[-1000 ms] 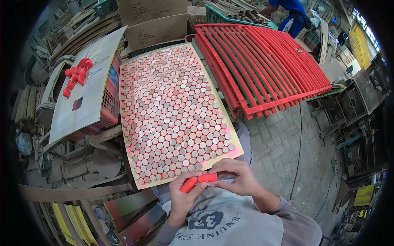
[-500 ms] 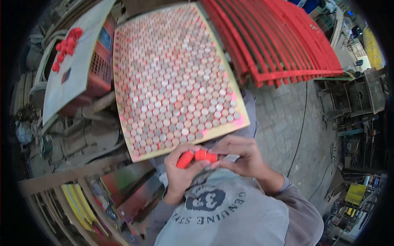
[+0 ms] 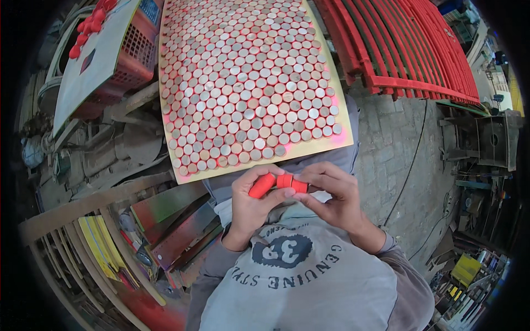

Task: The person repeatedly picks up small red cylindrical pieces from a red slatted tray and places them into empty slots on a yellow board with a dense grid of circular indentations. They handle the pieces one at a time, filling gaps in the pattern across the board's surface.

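Note:
In front of my chest both hands meet at a short red cylindrical piece (image 3: 285,181) with a ridge around it. My left hand (image 3: 247,208) is closed, thumb and fingers gripping it from the left. A second red rounded piece (image 3: 261,186) sits in the same hand, between the thumb and the index finger. From the right, my right hand (image 3: 338,199) pinches the far end of the ridged piece with thumb and fingertips, which partly cover that end. Just beyond the hands, a pale yellow board (image 3: 323,144) carries closely packed round pieces (image 3: 237,110) with pale tops and red edges.
At the far left, several red round pieces (image 3: 91,25) lie on a white panel (image 3: 77,91) beside a red plastic crate (image 3: 135,49). A red slatted frame (image 3: 408,49) stands at the far right. Wooden slatted furniture (image 3: 99,218) is near my left; a dark cable crosses the paved floor (image 3: 381,143).
The view has shifted, so the board and my hands appear higher in the picture. Both hands keep hold of the red pieces, with slight finger movement.

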### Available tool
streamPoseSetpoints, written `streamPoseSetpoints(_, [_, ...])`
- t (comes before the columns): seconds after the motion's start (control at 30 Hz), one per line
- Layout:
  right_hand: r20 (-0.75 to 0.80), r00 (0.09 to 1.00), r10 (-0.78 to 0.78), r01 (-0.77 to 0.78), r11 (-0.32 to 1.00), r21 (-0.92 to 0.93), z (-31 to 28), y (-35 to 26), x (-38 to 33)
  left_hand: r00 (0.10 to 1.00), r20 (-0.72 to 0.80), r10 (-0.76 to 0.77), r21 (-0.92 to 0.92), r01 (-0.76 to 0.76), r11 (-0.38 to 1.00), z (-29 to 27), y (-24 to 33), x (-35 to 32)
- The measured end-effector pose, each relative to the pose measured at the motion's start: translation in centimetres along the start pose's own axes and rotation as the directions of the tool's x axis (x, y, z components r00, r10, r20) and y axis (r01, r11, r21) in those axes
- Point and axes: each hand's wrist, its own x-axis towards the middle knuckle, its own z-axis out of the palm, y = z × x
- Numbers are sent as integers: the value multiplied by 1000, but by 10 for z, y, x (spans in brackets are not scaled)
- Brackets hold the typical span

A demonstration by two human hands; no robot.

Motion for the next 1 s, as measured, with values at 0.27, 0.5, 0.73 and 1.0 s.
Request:
streamPoseSetpoints(0.27, [-192,981,41,-99,948,-303,17,38,11,985,-168,-46,-283,-4,959,-18,-12,-18])
streamPoseSetpoints(0.5, [-367,930,0,-106,958,-267,40,55,14,990,-140,-33,-189,6,982,-34,-21,-29])
streamPoseSetpoints(0.73, [-404,915,-16,-101,959,-265,42,55,15,988,-143,-64,-259,25,966,-33,-23,-27])
streamPoseSetpoints(1.0, [-412,911,15,-153,941,-303,40,58,17,990,-104,-97,-238,69,969,-33,-20,-22])
